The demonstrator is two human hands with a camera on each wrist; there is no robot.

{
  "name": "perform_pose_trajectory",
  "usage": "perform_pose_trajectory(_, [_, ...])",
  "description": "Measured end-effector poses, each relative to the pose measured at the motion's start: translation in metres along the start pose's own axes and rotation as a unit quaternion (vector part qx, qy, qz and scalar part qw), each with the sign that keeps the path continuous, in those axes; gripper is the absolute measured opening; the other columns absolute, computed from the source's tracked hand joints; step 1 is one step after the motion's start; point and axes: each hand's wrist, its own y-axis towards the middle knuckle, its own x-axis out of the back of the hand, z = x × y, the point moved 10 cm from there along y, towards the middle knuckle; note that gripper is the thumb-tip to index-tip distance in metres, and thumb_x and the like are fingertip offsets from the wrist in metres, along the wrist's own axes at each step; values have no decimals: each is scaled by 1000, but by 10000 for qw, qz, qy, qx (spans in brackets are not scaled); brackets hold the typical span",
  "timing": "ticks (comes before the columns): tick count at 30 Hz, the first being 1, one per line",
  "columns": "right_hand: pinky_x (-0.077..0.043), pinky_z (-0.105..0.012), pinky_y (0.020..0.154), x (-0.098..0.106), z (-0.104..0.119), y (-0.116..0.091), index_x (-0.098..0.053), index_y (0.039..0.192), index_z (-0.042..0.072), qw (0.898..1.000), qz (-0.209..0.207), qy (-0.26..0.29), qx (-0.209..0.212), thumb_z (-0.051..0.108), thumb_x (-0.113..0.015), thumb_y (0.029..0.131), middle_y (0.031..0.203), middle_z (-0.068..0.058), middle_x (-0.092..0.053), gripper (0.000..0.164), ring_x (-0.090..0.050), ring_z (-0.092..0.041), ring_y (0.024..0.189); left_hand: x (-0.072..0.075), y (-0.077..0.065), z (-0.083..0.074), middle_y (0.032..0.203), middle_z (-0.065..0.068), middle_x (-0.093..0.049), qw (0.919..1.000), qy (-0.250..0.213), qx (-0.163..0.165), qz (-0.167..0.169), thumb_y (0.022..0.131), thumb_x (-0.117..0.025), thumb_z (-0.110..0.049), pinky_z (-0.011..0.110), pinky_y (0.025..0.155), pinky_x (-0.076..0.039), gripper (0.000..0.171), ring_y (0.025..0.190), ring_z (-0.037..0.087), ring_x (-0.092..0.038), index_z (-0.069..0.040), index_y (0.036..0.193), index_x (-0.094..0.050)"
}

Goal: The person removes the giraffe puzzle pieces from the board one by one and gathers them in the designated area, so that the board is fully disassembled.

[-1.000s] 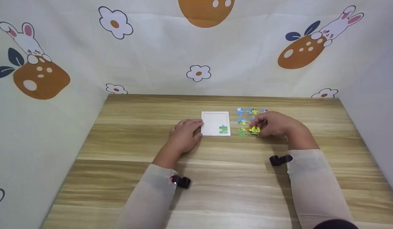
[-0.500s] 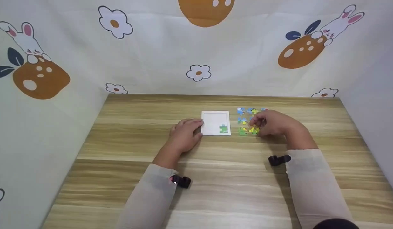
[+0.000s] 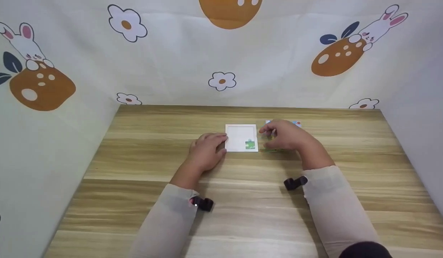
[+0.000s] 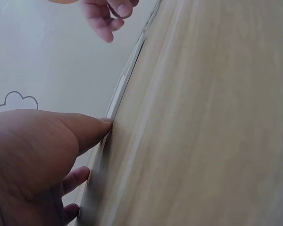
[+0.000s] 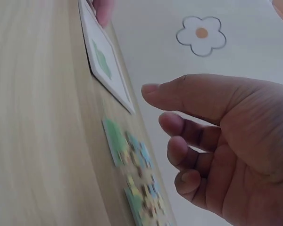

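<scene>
My left hand (image 3: 206, 152) rests at the left side of a white square puzzle tray (image 3: 237, 126), fingertips and thumb touching its edge. In the left wrist view, the straight thumb (image 4: 87, 129) presses the tray's rim. One green jigsaw piece (image 3: 250, 144) lies in the tray's lower right corner. Over the loose jigsaw pieces (image 5: 114, 139) right of the tray hovers my right hand (image 3: 284, 135), thumb and index finger apart. The right wrist view shows nothing between its thumb and loosely curled fingers. That hand hides most of the pieces in the head view.
The wood-grain table (image 3: 221, 215) reaches back to a cream curtain (image 3: 171, 71) printed with flowers, rabbits and oranges. A plain wall stands on the right. Small dark cameras (image 3: 203, 203) sit on both wrists.
My right hand has moved left from the right side of the loose pieces toward the tray, its thumb and index finger spreading apart. The left hand stays at the tray's edge.
</scene>
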Motion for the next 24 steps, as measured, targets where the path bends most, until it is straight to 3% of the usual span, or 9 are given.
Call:
perform_pose_trajectory(6, [-52, -49, 107, -11, 16, 11, -75, 131, 13, 9999, -46, -89, 32, 20, -86, 85, 126, -8, -71, 48, -63, -28, 119, 0, 0, 1, 168, -15, -46, 10000, -21, 15, -20, 108, -63, -36, 63, 127, -25, 49, 162, 25, -32, -34, 157, -55])
perform_pose_trajectory(19, [-55, -43, 98, -32, 24, 21, -77, 127, 6, 9988, -100, -377, 309, 18, -88, 83, 115, -11, -70, 47, -62, -24, 101, 0, 0, 0, 169, -17, -45, 9999, -24, 124, 36, 109, -62, -38, 60, 129, -24, 50, 163, 23, -31, -35, 158, -53])
perform_pose_trajectory(24, [-55, -42, 94, -35, 23, 21, -78, 125, 6, 9992, -47, -371, 149, 18, -88, 84, 114, -10, -68, 44, -61, -24, 98, 0, 1, 0, 169, -17, -45, 9999, 11, 119, 47, 109, -61, -38, 60, 129, -24, 50, 163, 23, -31, -35, 158, -53])
